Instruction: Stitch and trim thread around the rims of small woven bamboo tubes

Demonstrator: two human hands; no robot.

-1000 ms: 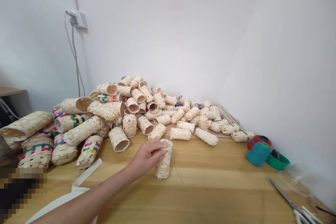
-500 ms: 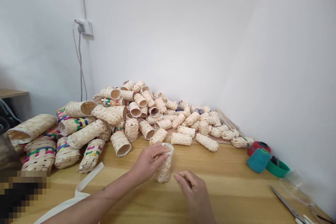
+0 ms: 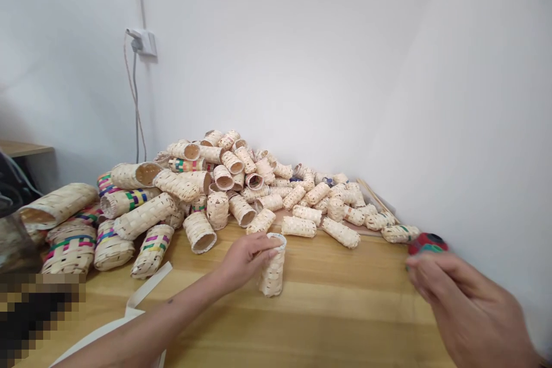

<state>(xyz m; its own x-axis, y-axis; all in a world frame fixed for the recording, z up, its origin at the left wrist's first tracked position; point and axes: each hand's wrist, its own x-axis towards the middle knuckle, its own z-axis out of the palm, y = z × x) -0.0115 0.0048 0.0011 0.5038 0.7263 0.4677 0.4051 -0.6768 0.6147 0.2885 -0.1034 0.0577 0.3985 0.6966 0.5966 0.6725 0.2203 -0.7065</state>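
Observation:
A small woven cylinder basket of pale strips stands upright on the wooden table, its round mouth facing up. My left hand pinches its rim from the left, fingers over the edge. Far to the right and raised, my right hand is closed, thumb and index fingertips pressed together. Whatever those fingertips hold is too small to make out. Behind that hand lies a red spool, with a bit of teal showing beside it.
A big heap of woven baskets leans against the wall, some with coloured bands at the left. White strips lie at the front left. Thin sticks rest behind the heap's right end. A socket with cords is on the wall.
My right hand has swung from beside the basket out to the right and up, now covering the teal spool, green ring and scissors. My left hand keeps its hold on the basket rim.

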